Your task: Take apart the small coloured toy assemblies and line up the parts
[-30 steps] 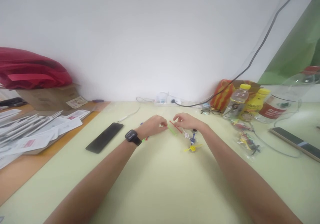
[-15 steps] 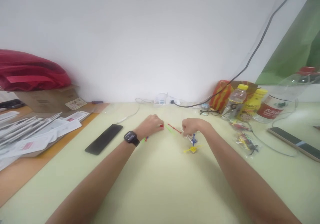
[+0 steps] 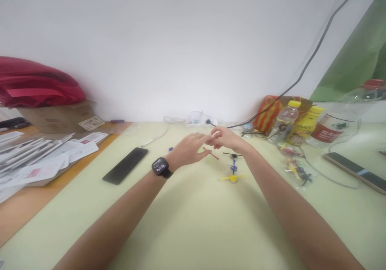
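Observation:
My left hand (image 3: 191,147), with a black watch (image 3: 161,167) at its wrist, meets my right hand (image 3: 222,138) over the middle of the table. The fingertips of both touch or nearly touch; both look pinched, but any small piece between them is hidden. Below them a thin red plastic stick (image 3: 214,155) lies on the table. By my right wrist are a black piece with a long thin bar (image 3: 234,156), a blue plastic piece (image 3: 234,166) and a yellow propeller-like piece (image 3: 233,178). A bit of blue (image 3: 171,149) shows behind my left wrist.
A black phone (image 3: 126,165) lies on the left, beside papers (image 3: 45,157) and a cardboard box (image 3: 57,117). To the right are bagged plastic parts (image 3: 297,169), bottles (image 3: 283,121), glasses (image 3: 253,134) and another phone (image 3: 356,171). A power strip (image 3: 196,118) sits against the wall.
My hands have come together: the left moved right, the right moved up and slightly left, off the small parts. The black barred piece now shows. The red bit at my left fingertips is hidden.

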A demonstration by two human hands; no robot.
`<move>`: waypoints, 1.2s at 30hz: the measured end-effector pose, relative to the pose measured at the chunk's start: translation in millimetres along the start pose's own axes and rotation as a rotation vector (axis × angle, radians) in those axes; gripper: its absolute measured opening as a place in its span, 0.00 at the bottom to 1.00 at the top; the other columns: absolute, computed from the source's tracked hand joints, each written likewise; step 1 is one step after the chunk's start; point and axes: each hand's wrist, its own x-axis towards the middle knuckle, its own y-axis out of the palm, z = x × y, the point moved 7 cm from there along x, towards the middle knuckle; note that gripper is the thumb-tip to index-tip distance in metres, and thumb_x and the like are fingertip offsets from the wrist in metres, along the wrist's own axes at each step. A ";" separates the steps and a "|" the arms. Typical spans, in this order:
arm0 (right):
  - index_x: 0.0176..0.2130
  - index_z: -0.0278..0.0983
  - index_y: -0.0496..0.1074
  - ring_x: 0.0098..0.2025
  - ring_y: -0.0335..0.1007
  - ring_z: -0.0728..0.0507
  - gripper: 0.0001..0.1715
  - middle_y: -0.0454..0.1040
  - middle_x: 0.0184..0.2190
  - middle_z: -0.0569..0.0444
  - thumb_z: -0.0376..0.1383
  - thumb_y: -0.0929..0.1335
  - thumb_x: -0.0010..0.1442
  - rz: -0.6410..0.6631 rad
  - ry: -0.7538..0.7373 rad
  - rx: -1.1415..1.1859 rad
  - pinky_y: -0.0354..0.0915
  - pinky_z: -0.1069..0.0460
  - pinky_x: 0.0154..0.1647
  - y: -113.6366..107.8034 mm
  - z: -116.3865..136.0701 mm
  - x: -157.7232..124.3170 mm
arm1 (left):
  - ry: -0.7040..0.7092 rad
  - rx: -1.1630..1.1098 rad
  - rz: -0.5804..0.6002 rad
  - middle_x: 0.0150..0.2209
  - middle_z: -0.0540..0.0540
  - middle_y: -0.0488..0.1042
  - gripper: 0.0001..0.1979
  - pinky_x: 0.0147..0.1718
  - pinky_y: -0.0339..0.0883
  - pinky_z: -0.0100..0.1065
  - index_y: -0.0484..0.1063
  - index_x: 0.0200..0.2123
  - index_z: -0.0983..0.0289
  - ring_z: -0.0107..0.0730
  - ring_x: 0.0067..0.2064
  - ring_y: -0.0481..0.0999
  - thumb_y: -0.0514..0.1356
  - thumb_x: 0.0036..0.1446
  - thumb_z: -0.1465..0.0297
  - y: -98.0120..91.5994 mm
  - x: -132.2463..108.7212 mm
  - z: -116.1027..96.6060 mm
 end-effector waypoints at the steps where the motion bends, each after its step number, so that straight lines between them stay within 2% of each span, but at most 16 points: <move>1: 0.38 0.39 0.70 0.29 0.76 0.46 0.26 0.79 0.29 0.54 0.43 0.82 0.46 0.027 -0.020 0.007 0.72 0.51 0.33 3.9 2.7 -0.3 | -0.009 -0.017 -0.007 0.46 0.59 0.78 0.16 0.44 0.69 0.41 0.70 0.56 0.60 0.42 0.44 0.77 0.59 0.68 0.64 -1.1 0.6 -1.1; 6: 0.38 0.38 0.74 0.31 0.76 0.47 0.20 0.79 0.30 0.54 0.46 0.78 0.53 0.114 -0.076 -0.009 0.71 0.52 0.36 16.7 13.4 -4.2 | -0.043 -0.120 -0.055 0.43 0.57 0.77 0.09 0.40 0.69 0.37 0.71 0.50 0.60 0.39 0.42 0.77 0.56 0.69 0.68 -9.6 -0.8 4.4; 9: 0.43 0.39 0.74 0.36 0.78 0.46 0.15 0.81 0.34 0.53 0.39 0.75 0.55 0.168 -0.098 0.083 0.74 0.50 0.45 20.6 17.8 -7.7 | -0.056 -0.173 -0.070 0.42 0.56 0.77 0.05 0.41 0.69 0.38 0.71 0.44 0.61 0.38 0.43 0.77 0.57 0.68 0.69 -18.8 -1.3 6.8; 12: 0.46 0.39 0.73 0.37 0.79 0.45 0.20 0.82 0.35 0.54 0.31 0.72 0.52 0.181 -0.103 0.191 0.74 0.47 0.49 22.2 19.5 -8.8 | -0.087 -0.198 -0.091 0.40 0.54 0.77 0.03 0.43 0.70 0.39 0.71 0.41 0.61 0.37 0.42 0.76 0.58 0.66 0.68 -27.5 -0.8 7.6; 20: 0.39 0.40 0.70 0.36 0.78 0.45 0.14 0.81 0.32 0.55 0.33 0.71 0.50 0.161 -0.130 0.304 0.73 0.46 0.47 23.9 17.9 -5.2 | -0.069 -0.318 -0.109 0.40 0.54 0.79 0.07 0.44 0.72 0.38 0.74 0.44 0.60 0.34 0.40 0.76 0.57 0.65 0.69 -35.7 2.0 0.8; 23: 0.36 0.40 0.68 0.32 0.75 0.46 0.10 0.77 0.28 0.57 0.34 0.70 0.50 0.157 -0.161 0.298 0.71 0.48 0.43 25.3 20.2 -4.9 | -0.079 -0.351 -0.121 0.39 0.53 0.79 0.07 0.44 0.72 0.37 0.74 0.42 0.60 0.33 0.40 0.76 0.57 0.64 0.70 -36.6 2.6 1.2; 27: 0.36 0.40 0.69 0.27 0.63 0.49 0.07 0.69 0.25 0.60 0.35 0.66 0.54 0.167 -0.204 0.170 0.61 0.53 0.31 30.9 23.2 -6.6 | -0.113 -0.378 -0.122 0.35 0.51 0.77 0.03 0.40 0.71 0.35 0.72 0.38 0.61 0.31 0.36 0.74 0.59 0.60 0.71 -35.4 1.4 5.6; 30: 0.43 0.40 0.71 0.27 0.61 0.49 0.13 0.68 0.27 0.60 0.35 0.64 0.57 0.115 -0.137 -0.007 0.57 0.54 0.29 29.0 12.0 -4.7 | -0.151 -0.341 -0.099 0.32 0.50 0.74 0.03 0.36 0.69 0.34 0.69 0.34 0.61 0.31 0.34 0.73 0.60 0.56 0.72 -33.7 -1.1 11.8; 33: 0.50 0.38 0.73 0.30 0.67 0.47 0.20 0.74 0.30 0.57 0.32 0.66 0.57 0.063 -0.077 -0.279 0.60 0.53 0.32 24.1 -2.8 -1.0 | -0.162 -0.261 0.046 0.29 0.50 0.74 0.04 0.32 0.66 0.34 0.68 0.29 0.61 0.33 0.32 0.73 0.62 0.54 0.72 -21.1 -4.4 16.6; 36: 0.55 0.37 0.73 0.35 0.73 0.43 0.23 0.80 0.33 0.53 0.32 0.68 0.59 0.120 -0.038 -0.579 0.65 0.52 0.36 23.3 -14.5 2.3 | -0.145 -0.220 0.248 0.31 0.51 0.77 0.03 0.30 0.64 0.34 0.71 0.28 0.60 0.35 0.32 0.75 0.63 0.52 0.72 2.3 -11.2 20.6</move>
